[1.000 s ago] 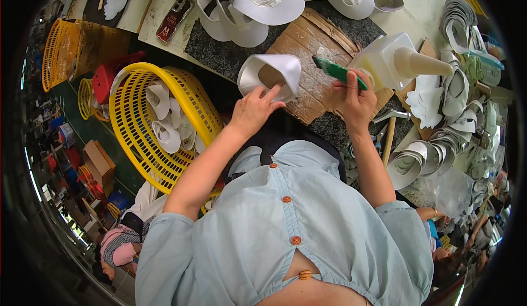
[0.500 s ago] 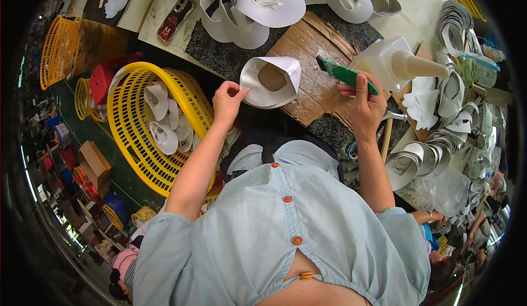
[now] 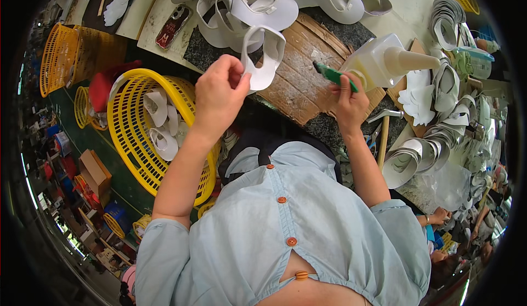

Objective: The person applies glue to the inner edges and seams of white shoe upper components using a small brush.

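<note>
My left hand (image 3: 220,94) pinches the lower edge of a white shoe upper (image 3: 265,76), a curved piece with an opening, and holds it up over the left side of a worn cardboard sheet (image 3: 296,89). In my right hand (image 3: 351,105) is a green-handled brush (image 3: 335,76), its dark tip pointing left above the cardboard. Whitish smears mark the sheet. Just beyond the right hand lies a translucent plastic bottle (image 3: 373,64) on its side, its cone-shaped nozzle to the right. Several white shoe uppers (image 3: 266,9) are heaped at the back of the table.
To the left stands a yellow basket (image 3: 132,157) with white pieces inside. A phone (image 3: 174,27) lies at the back left of the table. A wooden-handled hammer (image 3: 384,141) and scissors (image 3: 373,137) lie at the right, near stacked curved white pieces (image 3: 403,166).
The left hand has lifted and tilted the shoe upper, so its opening now faces differently. The right hand with the brush has shifted slightly left.
</note>
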Tool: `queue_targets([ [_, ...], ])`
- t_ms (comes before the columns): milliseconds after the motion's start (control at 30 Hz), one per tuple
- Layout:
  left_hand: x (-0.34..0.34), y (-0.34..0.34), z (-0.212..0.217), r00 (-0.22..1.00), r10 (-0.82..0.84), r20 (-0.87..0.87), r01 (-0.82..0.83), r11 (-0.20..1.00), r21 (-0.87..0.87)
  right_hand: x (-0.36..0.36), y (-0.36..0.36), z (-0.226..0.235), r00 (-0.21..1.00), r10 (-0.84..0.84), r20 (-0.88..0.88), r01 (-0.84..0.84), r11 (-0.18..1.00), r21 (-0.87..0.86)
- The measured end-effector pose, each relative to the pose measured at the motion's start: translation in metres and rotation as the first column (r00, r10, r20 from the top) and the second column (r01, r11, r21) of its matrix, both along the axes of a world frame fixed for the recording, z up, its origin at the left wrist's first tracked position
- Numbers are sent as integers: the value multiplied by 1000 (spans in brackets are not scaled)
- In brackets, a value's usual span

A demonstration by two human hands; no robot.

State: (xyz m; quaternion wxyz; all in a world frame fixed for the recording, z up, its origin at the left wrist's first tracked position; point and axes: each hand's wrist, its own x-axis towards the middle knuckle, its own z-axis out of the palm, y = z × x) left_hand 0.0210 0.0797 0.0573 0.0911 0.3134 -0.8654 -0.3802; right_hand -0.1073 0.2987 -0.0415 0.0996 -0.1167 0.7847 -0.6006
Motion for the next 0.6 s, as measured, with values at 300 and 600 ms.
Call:
queue_targets([
  [300, -7, 11, -37, 994, -111, -19, 109, 990, -93, -6, -59, 17, 806, 453, -381, -484, 875, 16],
  [600, 2, 15, -7, 1000, -1, -2, 1, 988, 153, -14, -73, 2, 707, 529, -469, -516, 840, 169],
])
